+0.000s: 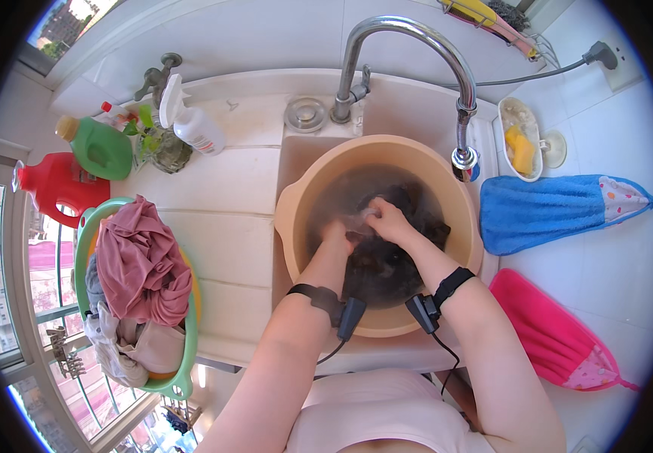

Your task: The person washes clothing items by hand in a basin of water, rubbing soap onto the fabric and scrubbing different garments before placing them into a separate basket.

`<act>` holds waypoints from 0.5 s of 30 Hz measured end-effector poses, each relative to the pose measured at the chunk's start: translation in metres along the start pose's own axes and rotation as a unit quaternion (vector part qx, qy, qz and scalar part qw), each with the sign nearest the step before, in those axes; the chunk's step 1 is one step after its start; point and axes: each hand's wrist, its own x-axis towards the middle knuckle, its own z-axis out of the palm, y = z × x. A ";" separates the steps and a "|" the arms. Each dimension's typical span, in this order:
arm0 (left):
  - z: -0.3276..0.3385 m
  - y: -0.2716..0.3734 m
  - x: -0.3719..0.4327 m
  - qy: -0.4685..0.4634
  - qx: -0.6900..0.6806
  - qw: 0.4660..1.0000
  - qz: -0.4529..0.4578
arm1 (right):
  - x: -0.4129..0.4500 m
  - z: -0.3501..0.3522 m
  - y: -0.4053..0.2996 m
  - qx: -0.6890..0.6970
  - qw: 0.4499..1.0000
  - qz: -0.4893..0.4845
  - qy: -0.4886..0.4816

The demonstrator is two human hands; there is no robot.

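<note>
A beige plastic basin (296,249) sits in the sink, holding murky grey water. Dark wet cloth (380,266) lies in it, partly under the surface. My left hand (337,233) dips into the water at the cloth's left side; its fingers are mostly hidden, so its grip is unclear. Close beside it, my right hand (388,219) is at the surface with curled fingers, pinching a wet fold of the cloth. Something pale, foam or fabric, shows at its fingertips. Both wrists wear black straps with small devices and cables.
A chrome faucet (405,25) arches over the basin. On the left stand a green tub (190,351) of clothes, a red jug (71,184), a green bottle (102,148) and a white spray bottle (196,127). Blue (541,209) and pink towels (547,328) hang right, below a soap dish (505,113).
</note>
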 end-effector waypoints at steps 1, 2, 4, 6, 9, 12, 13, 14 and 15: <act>-0.006 0.000 0.007 0.003 -0.004 1.000 0.002 | -0.007 0.007 -0.019 0.027 0.996 -0.087 -0.017; -0.010 -0.001 0.014 -0.049 -0.037 0.998 -0.006 | -0.018 0.011 -0.036 0.030 0.994 -0.100 -0.028; -0.009 -0.007 0.012 -0.133 -0.018 0.990 0.037 | -0.045 0.009 -0.062 0.011 0.988 -0.156 -0.015; -0.035 -0.006 0.039 -0.209 -0.005 0.975 0.079 | -0.068 0.018 -0.093 -0.016 0.968 -0.249 0.000; -0.019 -0.010 0.026 -0.297 -0.038 0.954 0.031 | -0.056 0.031 -0.077 -0.038 0.955 -0.280 0.094; -0.008 -0.006 0.011 -0.355 -0.075 0.930 -0.059 | -0.027 0.024 -0.059 -0.120 0.971 -0.163 0.128; -0.016 0.001 0.015 -0.459 -0.073 0.877 -0.124 | -0.019 0.019 -0.056 -0.139 0.977 -0.128 0.097; -0.023 0.007 0.019 -0.558 -0.062 0.805 -0.189 | -0.013 0.017 -0.053 -0.134 0.981 -0.102 0.091; -0.023 0.012 0.021 -0.588 -0.043 0.784 -0.193 | -0.007 0.014 -0.045 -0.133 0.985 -0.072 0.087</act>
